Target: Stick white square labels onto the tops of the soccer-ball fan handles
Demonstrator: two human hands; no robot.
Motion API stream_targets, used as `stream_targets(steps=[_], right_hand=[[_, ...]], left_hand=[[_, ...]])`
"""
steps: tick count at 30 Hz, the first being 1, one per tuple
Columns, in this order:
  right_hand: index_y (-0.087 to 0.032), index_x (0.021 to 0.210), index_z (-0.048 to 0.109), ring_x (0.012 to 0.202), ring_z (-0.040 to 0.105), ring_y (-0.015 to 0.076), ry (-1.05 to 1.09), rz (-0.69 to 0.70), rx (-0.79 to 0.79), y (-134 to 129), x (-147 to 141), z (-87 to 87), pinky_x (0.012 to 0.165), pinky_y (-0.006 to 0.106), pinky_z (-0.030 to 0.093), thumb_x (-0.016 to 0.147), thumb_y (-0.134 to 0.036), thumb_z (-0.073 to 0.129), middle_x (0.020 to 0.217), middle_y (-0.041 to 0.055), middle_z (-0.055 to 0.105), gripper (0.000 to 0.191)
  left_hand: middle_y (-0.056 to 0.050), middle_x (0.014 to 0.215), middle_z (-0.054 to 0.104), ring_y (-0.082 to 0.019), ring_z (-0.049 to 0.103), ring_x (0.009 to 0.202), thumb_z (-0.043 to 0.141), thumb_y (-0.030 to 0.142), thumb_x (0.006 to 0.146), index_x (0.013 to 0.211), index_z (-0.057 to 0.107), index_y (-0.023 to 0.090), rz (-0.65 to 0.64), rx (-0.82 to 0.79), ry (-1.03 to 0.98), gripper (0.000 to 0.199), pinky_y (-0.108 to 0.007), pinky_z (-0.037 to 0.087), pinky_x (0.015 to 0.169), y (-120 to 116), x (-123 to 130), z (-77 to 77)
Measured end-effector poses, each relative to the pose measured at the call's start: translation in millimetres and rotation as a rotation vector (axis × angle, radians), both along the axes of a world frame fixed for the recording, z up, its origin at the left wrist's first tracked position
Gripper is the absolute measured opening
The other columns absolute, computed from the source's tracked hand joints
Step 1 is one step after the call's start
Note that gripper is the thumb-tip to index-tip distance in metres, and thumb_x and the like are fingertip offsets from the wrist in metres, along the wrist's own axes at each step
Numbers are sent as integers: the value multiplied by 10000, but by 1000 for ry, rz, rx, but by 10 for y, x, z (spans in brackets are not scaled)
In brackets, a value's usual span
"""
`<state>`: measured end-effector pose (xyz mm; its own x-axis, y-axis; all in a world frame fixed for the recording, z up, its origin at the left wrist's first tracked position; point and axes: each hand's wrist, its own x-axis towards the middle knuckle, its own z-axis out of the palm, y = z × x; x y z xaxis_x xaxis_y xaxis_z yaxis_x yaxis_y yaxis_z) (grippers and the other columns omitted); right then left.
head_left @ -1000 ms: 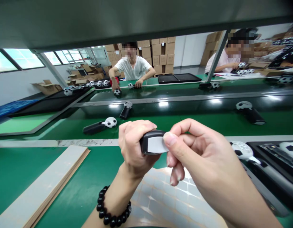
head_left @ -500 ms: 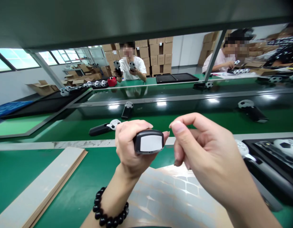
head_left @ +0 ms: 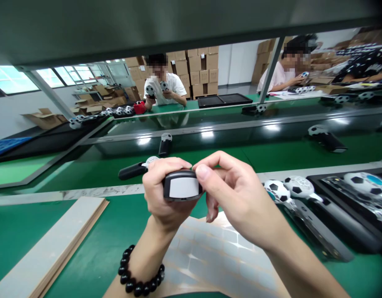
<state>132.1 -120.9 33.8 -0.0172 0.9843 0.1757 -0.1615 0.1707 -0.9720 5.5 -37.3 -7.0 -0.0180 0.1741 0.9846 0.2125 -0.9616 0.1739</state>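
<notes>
My left hand [head_left: 160, 190] grips a black plastic handle end [head_left: 181, 177], which has a pale grey-white rectangular pad [head_left: 181, 187] on its face. The rest of the handle is hidden inside my fingers. My right hand [head_left: 237, 194] is beside it, with a fingertip touching the handle's top edge near the pad. A black bead bracelet [head_left: 138, 271] circles my left wrist. Below both hands lies a sheet of pale hexagon-patterned material [head_left: 216, 256].
To the right, a black tray [head_left: 342, 186] holds football-patterned toys [head_left: 366, 183]. Similar black-handled toys [head_left: 133, 170] lie on the green belt ahead. A tan board [head_left: 51, 244] lies at left. Beyond the overhead bar, two co-workers [head_left: 163, 85] sit at the far bench.
My right hand has come back in to the handle's top edge, after being apart from it half a second ago. The view has swung left, bringing more football toys in at right.
</notes>
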Motion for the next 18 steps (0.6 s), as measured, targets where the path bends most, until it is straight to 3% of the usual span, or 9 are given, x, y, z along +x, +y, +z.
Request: stream_targets(steps=[3,7,10,13,15,18], right_hand=[[-216,853,601,434,541,78,-4,-13,-23,2,-3,7,449,171,471,910,-384,710,513,-100,516,208],[-223,880,607,454,565,93,-43,-14,-5,2,-5,28,472,189,479,963,-375,616,532,-92,509,174],[-241,935,638,529,574,110,-230,-78,62,-14,-9,31,506,208,459,947,-377,643,603,-75,530,136],[-274,1049,685,595,544,154,-680,-265,220,-22,7,-30,504,246,401,848,-406,771,705,-41,530,255],[-282,1116,690,620,553,176,-934,-391,299,27,78,-127,508,268,394,824,-398,797,815,-2,565,332],[-243,1087,690,669,607,195,-1007,-457,339,273,328,-343,594,307,489,900,-332,701,914,50,637,207]], left_hand=[[17,800,698,-157,679,677,756,300,852,860,606,238,30,-46,14,162,-320,548,625,-27,16,16],[5,814,701,-171,682,680,707,329,897,893,609,241,21,-67,2,132,-344,548,646,-17,17,20],[-7,843,706,-176,690,701,663,328,930,950,609,228,3,-45,0,115,-351,559,674,23,-6,-40],[-24,898,689,-192,694,776,770,343,843,1042,594,217,21,-76,82,294,-333,580,698,62,-3,-182],[-45,968,676,-199,694,819,784,358,830,1215,544,224,9,-105,159,473,-325,586,711,109,42,-289],[-110,1142,677,-225,703,932,757,370,860,1514,291,234,-33,-180,402,814,-358,593,808,304,133,-370]])
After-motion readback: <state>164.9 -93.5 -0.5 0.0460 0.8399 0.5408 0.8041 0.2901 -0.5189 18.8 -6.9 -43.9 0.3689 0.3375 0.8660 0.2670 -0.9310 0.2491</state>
